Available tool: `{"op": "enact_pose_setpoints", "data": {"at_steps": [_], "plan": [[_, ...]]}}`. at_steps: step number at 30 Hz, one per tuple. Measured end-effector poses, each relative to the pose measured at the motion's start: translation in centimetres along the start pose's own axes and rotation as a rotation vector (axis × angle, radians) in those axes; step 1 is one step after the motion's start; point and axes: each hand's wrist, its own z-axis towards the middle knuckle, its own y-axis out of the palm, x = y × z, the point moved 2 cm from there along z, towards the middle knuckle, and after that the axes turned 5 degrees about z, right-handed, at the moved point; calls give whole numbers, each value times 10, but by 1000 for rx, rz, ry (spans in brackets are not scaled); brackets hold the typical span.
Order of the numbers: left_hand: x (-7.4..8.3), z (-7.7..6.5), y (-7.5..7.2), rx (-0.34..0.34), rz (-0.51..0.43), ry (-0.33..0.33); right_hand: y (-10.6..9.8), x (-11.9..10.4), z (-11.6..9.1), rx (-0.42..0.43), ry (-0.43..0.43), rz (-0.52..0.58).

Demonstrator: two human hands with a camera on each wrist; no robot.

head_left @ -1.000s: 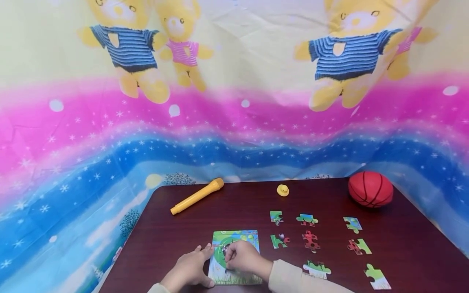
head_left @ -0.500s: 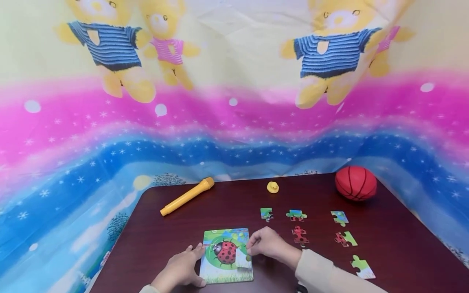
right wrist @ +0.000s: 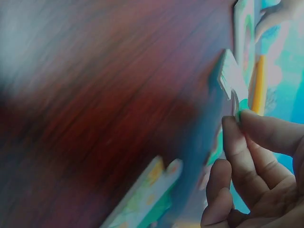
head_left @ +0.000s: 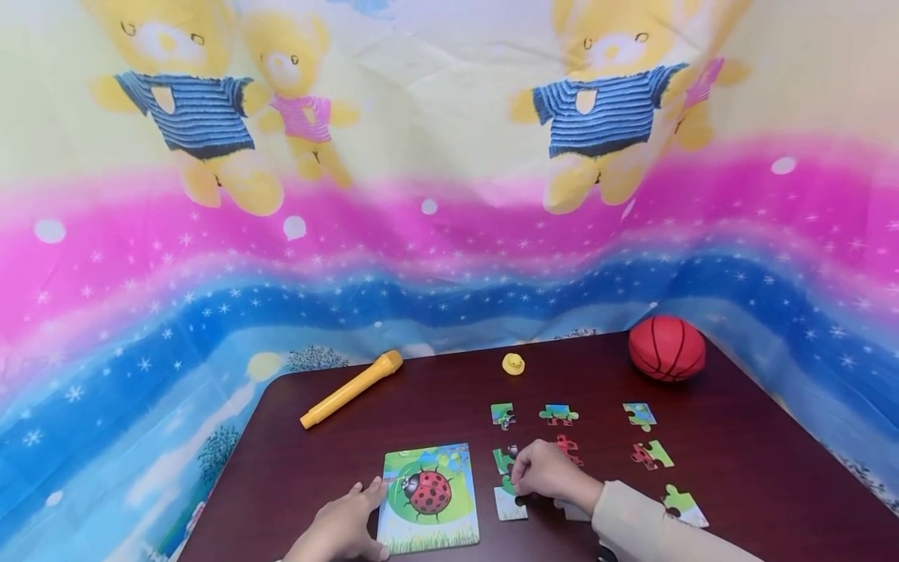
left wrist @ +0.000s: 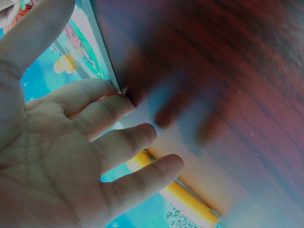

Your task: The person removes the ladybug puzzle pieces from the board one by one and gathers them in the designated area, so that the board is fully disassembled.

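Note:
A square puzzle board (head_left: pixel 460 468) with a ladybug picture lies at the front of the table. My left hand (head_left: pixel 342 521) rests at its left edge, fingers extended; in the left wrist view the fingertips (left wrist: pixel 171 164) spread beside the board's edge. To the right, my right hand (head_left: pixel 551 472) pinches a green and white puzzle piece (head_left: pixel 510 506) between thumb and index finger. The right wrist view shows this piece (right wrist: pixel 230 76) tilted close over the table. Just above it lies another green piece (head_left: pixel 502 462), and a red piece (head_left: pixel 570 448) is partly hidden behind the hand.
More loose pieces lie in rough columns, such as a blue-green piece (head_left: pixel 559 414) and a green-white piece (head_left: pixel 683 506). Along the back are a yellow toy microphone (head_left: pixel 351 390), a small yellow duck (head_left: pixel 513 364) and a red toy basketball (head_left: pixel 667 349).
My right hand has left the board and moved right with the puzzle piece, to below the left column of loose pieces. The left hand stays at the board's edge. The head view has turned right.

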Motion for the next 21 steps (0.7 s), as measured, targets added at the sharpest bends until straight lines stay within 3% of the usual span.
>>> {"op": "enact_pose_setpoints", "data": {"at_steps": [9, 15, 21], "plan": [[-11, -3, 5, 23, 25, 11, 10, 1, 3, 69, -73, -231], [-15, -3, 2, 45, 36, 8, 18, -9, 7, 116, -55, -397], [-19, 3, 2, 15, 25, -8, 25, -14, 11, 156, -65, -612]]}}
